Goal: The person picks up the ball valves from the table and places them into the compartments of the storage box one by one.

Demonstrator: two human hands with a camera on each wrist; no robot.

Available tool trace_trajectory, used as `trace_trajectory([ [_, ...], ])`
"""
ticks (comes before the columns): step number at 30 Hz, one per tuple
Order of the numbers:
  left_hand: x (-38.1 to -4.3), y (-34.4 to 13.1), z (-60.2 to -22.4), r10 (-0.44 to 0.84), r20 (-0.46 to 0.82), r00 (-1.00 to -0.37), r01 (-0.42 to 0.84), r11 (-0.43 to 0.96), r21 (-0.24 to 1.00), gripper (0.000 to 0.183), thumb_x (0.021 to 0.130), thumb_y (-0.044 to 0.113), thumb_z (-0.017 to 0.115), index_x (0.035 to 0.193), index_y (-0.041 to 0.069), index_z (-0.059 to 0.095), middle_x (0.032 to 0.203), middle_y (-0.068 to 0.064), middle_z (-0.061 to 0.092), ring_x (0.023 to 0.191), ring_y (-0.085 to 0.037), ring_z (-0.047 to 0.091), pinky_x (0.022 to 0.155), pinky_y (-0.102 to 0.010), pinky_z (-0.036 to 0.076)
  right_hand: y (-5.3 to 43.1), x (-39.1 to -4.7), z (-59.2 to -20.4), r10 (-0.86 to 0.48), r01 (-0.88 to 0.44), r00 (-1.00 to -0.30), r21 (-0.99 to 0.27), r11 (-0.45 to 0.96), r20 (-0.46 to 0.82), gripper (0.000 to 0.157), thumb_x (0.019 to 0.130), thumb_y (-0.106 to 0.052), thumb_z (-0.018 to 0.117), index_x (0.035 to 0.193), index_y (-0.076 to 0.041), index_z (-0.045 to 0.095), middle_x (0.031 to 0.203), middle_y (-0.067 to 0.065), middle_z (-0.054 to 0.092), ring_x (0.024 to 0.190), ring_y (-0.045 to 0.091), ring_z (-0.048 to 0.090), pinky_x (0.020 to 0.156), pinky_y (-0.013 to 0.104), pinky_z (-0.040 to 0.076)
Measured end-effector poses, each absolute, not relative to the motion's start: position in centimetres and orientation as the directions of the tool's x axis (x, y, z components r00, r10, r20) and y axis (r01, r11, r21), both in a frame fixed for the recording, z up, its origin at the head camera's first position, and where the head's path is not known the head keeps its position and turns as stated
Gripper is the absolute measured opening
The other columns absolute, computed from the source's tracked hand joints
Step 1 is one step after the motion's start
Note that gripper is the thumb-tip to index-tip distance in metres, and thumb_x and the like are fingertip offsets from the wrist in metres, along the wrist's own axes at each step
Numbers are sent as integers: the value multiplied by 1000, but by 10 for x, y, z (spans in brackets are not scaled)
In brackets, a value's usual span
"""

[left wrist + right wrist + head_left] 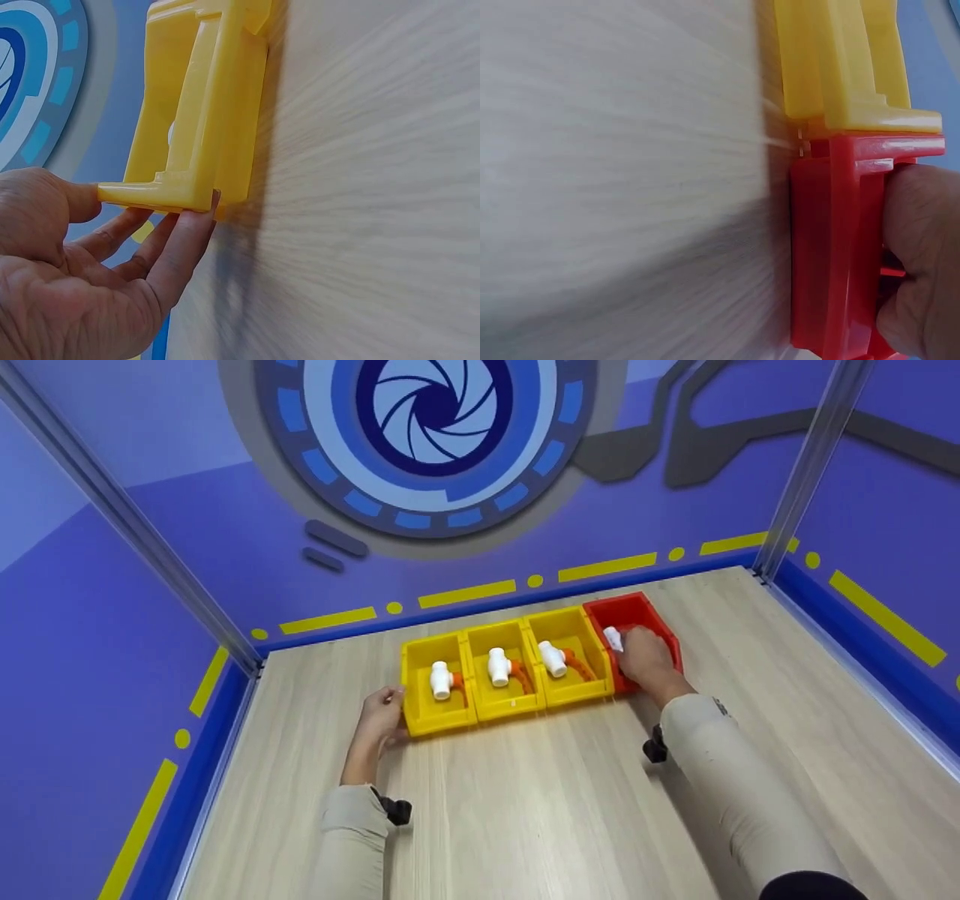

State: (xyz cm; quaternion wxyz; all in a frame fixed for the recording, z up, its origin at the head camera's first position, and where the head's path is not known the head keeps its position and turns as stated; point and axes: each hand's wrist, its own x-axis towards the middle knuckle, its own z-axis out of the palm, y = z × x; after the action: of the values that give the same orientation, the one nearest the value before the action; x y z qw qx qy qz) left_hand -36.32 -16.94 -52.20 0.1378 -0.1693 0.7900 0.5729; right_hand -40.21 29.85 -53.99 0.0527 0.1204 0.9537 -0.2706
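My right hand (646, 656) reaches into the red bin (637, 606) at the right end of a row, fingers curled at a white valve (613, 639); the hand hides most of the valve. In the right wrist view, the thumb side of this hand sits inside the red bin's opening. My left hand (381, 718) grips the outer side of the leftmost yellow bin (435, 727), the thumb at its rim and the fingers along its wall (187, 120). That bin contains a white ball valve (441, 681) with an orange lever handle.
Middle yellow bin (510, 706) and right yellow bin (577, 694) each hold another white valve with an orange handle. All the bins stand side by side on a light wood table (525, 810). Behind them rises a blue printed wall (375, 577), with side walls left and right.
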Motion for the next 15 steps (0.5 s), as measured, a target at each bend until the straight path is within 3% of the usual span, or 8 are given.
trace_trajectory([
  [9,-364,-166,-523,-105,-394,-913,-407,304,861,46,116,38,42,155,14,52,148,-14,55,116,-25,58,83,-34,59,300,-400,-541,220,272,-962,-525,806,-162,42,105,-13,65,145,-1,55,125,18,63,112,36,63,95,41,59],
  [15,-363,-169,-525,-110,-372,-922,-387,312,868,46,116,38,43,150,10,56,144,-16,56,109,-25,59,79,-36,60,293,-397,-542,234,291,-956,-514,806,-175,44,105,-10,63,147,-2,52,122,17,60,114,35,62,96,39,61],
])
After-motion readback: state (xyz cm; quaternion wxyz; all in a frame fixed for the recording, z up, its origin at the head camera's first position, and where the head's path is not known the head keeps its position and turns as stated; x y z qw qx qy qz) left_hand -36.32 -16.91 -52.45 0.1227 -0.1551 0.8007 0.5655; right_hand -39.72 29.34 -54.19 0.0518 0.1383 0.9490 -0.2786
